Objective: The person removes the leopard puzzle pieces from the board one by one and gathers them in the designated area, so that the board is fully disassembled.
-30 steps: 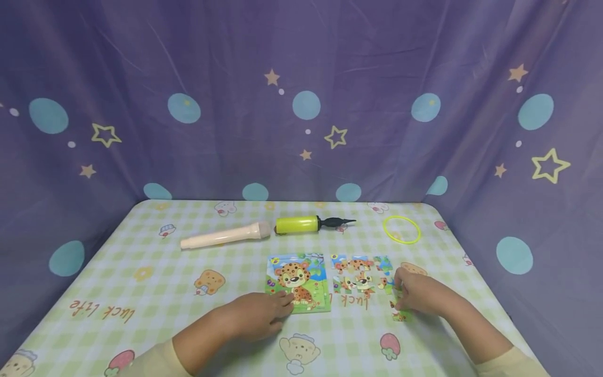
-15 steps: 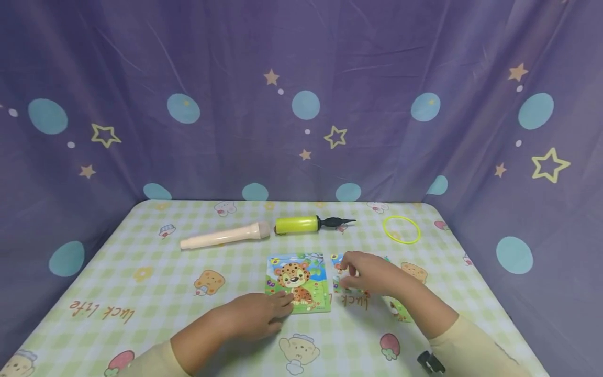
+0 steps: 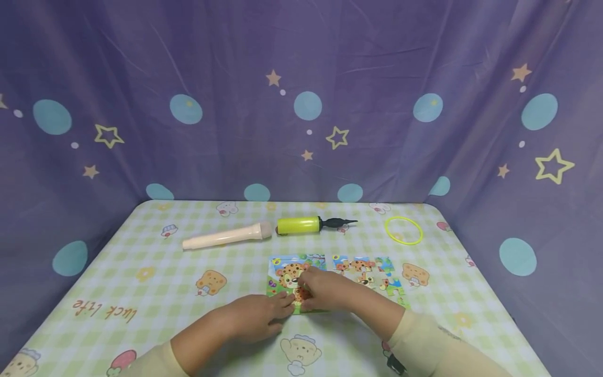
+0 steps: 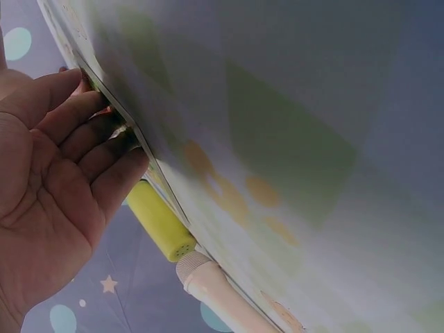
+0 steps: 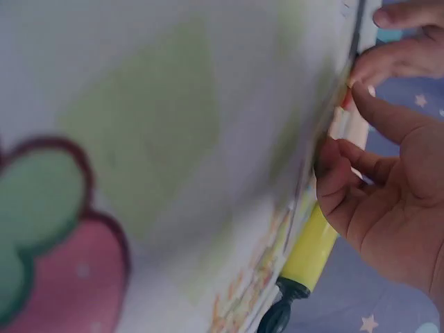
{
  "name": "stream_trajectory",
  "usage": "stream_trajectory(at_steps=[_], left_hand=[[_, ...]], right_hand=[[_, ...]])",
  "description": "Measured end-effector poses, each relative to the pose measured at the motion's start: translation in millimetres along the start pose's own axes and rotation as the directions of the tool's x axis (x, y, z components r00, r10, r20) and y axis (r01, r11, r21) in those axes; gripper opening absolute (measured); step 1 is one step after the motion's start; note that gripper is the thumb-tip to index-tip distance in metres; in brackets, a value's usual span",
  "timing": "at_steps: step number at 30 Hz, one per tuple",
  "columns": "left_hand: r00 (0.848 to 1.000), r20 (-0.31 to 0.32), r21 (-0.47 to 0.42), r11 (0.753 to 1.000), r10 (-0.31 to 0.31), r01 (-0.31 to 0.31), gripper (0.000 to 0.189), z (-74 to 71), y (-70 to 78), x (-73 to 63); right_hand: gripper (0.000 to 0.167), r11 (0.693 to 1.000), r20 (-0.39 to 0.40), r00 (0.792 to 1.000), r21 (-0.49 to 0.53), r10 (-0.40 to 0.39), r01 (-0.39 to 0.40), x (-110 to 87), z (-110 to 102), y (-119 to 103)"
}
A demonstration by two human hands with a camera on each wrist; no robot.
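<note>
A square leopard puzzle board (image 3: 275, 267) lies flat in the middle of the table in the head view. Its lower left is touched by the fingertips of my left hand (image 3: 254, 317), whose fingers are loosely extended in the left wrist view. Over the board's right side is my right hand (image 3: 330, 290), with its fingertips down on the picture. In the right wrist view its thumb (image 5: 385, 111) stands apart from the bent fingers, and no piece shows between them. Right of the board lie several loose puzzle pieces (image 3: 361, 264), some hidden behind the right hand and forearm.
Behind the board lie a pale pink toy microphone (image 3: 223, 237) and a yellow hand pump (image 3: 298, 225) with a black nozzle. A yellow ring (image 3: 403, 230) lies at the back right. A purple curtain (image 3: 226, 141) hangs behind the checked tablecloth (image 3: 165, 283).
My right hand has moved left from the loose pieces, across them, to the puzzle board. More of the upper pieces show again. My left hand has stayed on the board's edge.
</note>
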State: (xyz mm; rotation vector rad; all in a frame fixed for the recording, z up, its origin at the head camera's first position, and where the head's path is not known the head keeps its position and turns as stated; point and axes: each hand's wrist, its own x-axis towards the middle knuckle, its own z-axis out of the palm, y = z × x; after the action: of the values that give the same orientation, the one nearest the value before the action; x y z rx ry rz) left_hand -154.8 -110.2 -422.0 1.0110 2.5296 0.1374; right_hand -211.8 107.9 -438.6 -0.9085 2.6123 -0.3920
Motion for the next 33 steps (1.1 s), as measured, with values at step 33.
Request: stream_trajectory(at_steps=[33], left_hand=[[0.997, -0.055, -0.027, 0.998, -0.052, 0.050, 0.044, -3.4, -10.2, -4.0]], right_hand=[[0.024, 0.999, -0.017, 0.998, -0.002, 0.053, -0.053, 4.5, 9, -6]])
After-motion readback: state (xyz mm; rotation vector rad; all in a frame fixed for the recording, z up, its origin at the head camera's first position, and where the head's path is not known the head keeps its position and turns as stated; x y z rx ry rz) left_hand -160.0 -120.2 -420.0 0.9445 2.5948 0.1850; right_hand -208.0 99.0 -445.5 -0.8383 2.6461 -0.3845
